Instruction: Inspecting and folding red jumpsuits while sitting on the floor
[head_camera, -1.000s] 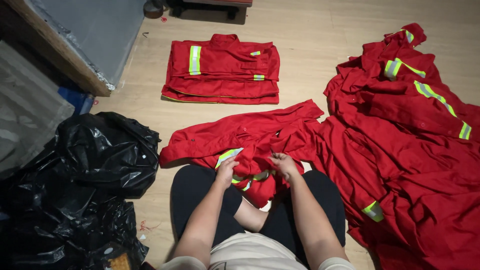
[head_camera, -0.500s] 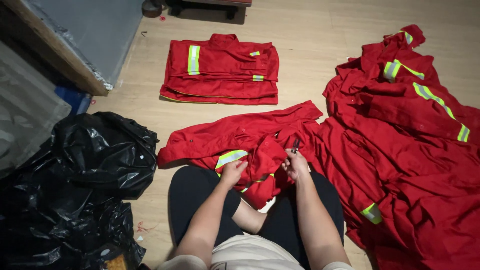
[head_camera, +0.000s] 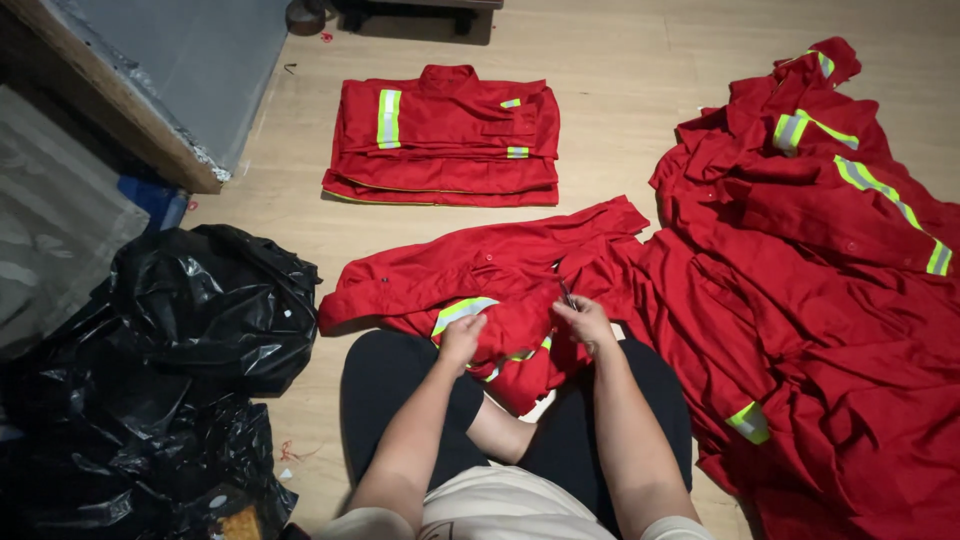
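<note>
The red work garment (head_camera: 500, 290) lies across the lap and floor; the left hand (head_camera: 462, 337) pinches its fabric closed, and the right hand (head_camera: 587, 320) grips what appears to be a small thin tool (head_camera: 567, 295). Risk: the tool's tip could snag or cut the cloth, or nick the left fingers, which are just beside it. The unfolded garment heap (head_camera: 830, 330) touches the workpiece and could get caught up in it.

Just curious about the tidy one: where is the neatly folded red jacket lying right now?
The folded red jacket lies flat on the wooden floor at the top middle of the head view, beyond the unfolded red garment being handled, left of the big red pile.
</note>
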